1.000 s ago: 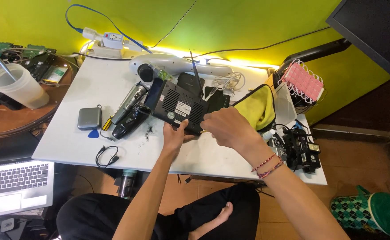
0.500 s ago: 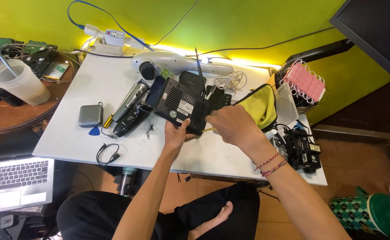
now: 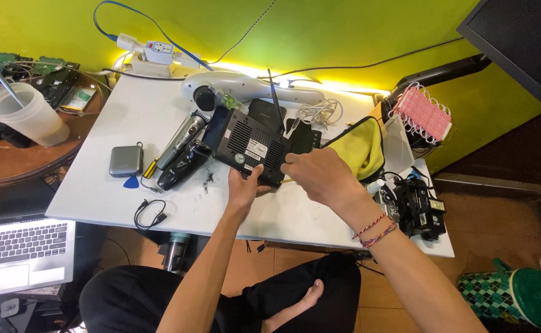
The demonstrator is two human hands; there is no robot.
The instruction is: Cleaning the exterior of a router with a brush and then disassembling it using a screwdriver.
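Observation:
A black router [image 3: 251, 143] with a thin antenna lies upside down and tilted on the white table [image 3: 98, 191], its vented underside facing up. My left hand [image 3: 244, 188] grips its near edge from below. My right hand [image 3: 317, 175] holds the router's right end, fingers closed on it, with a thin yellow-handled tool partly hidden under the palm. Woven bracelets circle my right wrist.
Left of the router lie hair clippers [image 3: 182, 152], a small grey case [image 3: 126, 161] and a black cable [image 3: 149, 213]. A white handheld device [image 3: 246, 86], a yellow pouch [image 3: 358, 148], a pink holder [image 3: 421, 114], a plastic cup [image 3: 27, 114] and a laptop [image 3: 18, 250] surround the table.
The router has been tilted and shifted slightly between my hands; my right hand has slid along its right end. Other things on the table stay put.

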